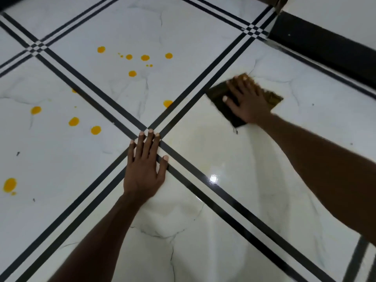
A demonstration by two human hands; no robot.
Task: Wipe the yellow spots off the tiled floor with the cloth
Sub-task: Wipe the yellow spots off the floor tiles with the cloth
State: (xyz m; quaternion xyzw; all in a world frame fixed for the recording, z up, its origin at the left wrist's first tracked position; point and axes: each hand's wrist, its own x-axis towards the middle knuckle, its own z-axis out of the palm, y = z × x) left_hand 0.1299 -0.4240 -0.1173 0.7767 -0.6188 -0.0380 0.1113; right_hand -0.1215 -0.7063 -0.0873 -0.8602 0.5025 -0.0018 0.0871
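My right hand (247, 100) presses flat on a dark brownish-yellow cloth (218, 98) on the right white tile, just past the black double stripe. My left hand (143, 165) lies palm down, fingers spread, on the crossing of the black stripes and holds nothing. Several yellow spots (145, 57) dot the far middle tile, with one spot (167, 103) at the stripe's edge. More yellow spots (74, 121) sit on the left tile, and a larger one (9, 185) lies near the left edge. The tile under the cloth shows faint yellowish smears.
The floor (203, 231) is glossy white marble-look tile with black double stripes crossing diagonally. A black skirting board (317, 45) and white wall run along the upper right. A bright light reflection (213, 178) shines on the near tile.
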